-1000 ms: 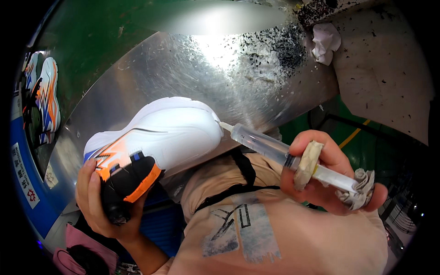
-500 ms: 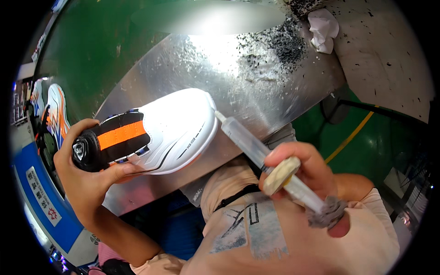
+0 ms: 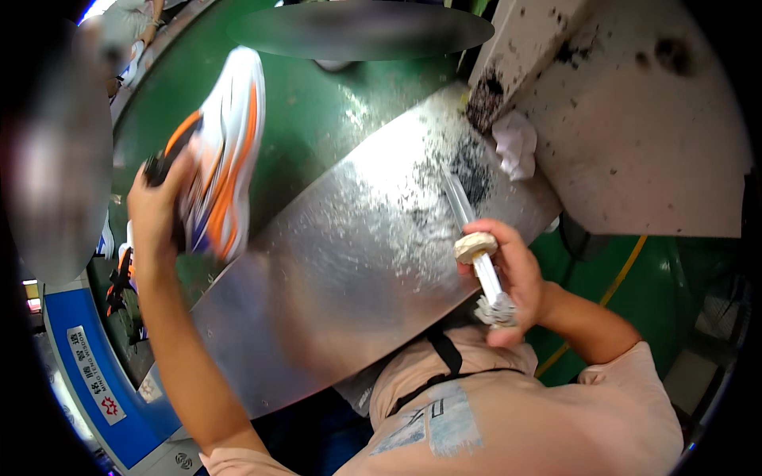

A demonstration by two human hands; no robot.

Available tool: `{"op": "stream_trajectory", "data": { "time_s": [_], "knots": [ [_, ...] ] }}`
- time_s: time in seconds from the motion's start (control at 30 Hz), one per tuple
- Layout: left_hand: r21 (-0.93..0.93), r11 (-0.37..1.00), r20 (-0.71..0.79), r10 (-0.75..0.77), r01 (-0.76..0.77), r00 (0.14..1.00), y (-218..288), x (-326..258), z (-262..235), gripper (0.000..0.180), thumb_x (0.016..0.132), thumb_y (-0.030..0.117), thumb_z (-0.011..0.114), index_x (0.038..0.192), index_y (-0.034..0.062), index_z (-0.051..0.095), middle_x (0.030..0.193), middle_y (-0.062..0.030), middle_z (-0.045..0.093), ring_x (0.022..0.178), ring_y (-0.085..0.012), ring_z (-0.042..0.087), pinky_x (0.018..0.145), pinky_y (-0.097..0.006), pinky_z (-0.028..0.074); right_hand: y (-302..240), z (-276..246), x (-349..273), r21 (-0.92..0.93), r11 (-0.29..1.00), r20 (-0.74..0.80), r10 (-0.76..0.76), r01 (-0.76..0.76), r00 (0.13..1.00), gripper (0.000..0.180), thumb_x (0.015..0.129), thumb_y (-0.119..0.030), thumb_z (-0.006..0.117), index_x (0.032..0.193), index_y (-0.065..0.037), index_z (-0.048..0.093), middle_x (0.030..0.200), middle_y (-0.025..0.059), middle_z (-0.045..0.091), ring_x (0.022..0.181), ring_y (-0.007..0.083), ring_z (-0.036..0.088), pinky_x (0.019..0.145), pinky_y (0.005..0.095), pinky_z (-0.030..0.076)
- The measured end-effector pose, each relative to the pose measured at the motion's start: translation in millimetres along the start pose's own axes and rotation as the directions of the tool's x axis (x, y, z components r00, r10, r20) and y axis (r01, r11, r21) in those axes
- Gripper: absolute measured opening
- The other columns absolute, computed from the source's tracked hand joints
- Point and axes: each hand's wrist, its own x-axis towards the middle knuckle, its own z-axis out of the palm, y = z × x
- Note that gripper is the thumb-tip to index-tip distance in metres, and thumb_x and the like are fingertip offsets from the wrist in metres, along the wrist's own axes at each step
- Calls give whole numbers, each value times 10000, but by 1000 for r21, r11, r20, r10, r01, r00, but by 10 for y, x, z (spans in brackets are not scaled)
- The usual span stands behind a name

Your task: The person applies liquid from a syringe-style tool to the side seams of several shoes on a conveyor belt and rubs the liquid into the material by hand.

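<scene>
A white sports shoe (image 3: 214,159) with orange and purple side trim stands toe-up, sole edge turned to the right. My left hand (image 3: 163,194) is closed around its dark upper and tongue, holding it past the far left edge of the metal table. My right hand (image 3: 520,278) grips a clear plastic syringe (image 3: 457,198) above the table's right part. A pale wrapped collar sits around the syringe barrel, and grey-white wadding covers the plunger end near my thumb. The syringe tip points away from me, over dark residue on the metal; it is blurred.
The metal table (image 3: 317,309) carries black and white residue (image 3: 464,151). Crumpled white paper (image 3: 516,147) lies beside a stained beige surface (image 3: 659,159). At the left are a blue panel (image 3: 95,373) and more shoes (image 3: 125,258). Another person's arm (image 3: 151,24) shows at the far left.
The shoe has gone from above the table to farther left and away, turning toe-up. The syringe has left the shoe's toe and now points farther away from me.
</scene>
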Motion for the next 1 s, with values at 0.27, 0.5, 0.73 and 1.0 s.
{"op": "stream_trajectory", "data": {
  "time_s": [0.27,0.5,0.73,1.0],
  "knots": [
    [641,767,-204,212,-34,956,48,730,1228,641,824,499,446,1331,119,348,973,-239,624,929,-388,601,826,-455,453,320,-42,-18,-520,834,90,-162,185,983,984,562,-480,788,1266,35,334,1013,185,551,704,267,586,615,320,483],
    [557,813,-307,393,-172,867,-797,146,132,472,789,275,620,1189,41,528,1086,-170,595,1010,-309,568,876,-365,433,258,-133,23,-507,834,125,-180,219,976,984,555,-456,800,1264,43,333,1025,192,550,719,278,598,626,321,489],
    [132,990,-836,88,44,541,-2207,-698,-1479,581,690,124,734,1200,27,471,1139,-135,529,1016,-247,529,878,-339,436,288,-105,95,-536,816,168,-148,216,975,930,599,-480,769,1256,18,338,1000,185,551,742,300,596,634,331,488],
    [-167,983,-840,-181,73,512,-2158,-223,-1643,539,659,-42,728,1126,28,469,1089,-122,525,912,-203,546,791,-318,460,456,-132,275,-516,851,116,-46,100,992,894,634,-460,748,1295,-58,302,790,124,545,644,260,551,626,324,457]
  ]
}}
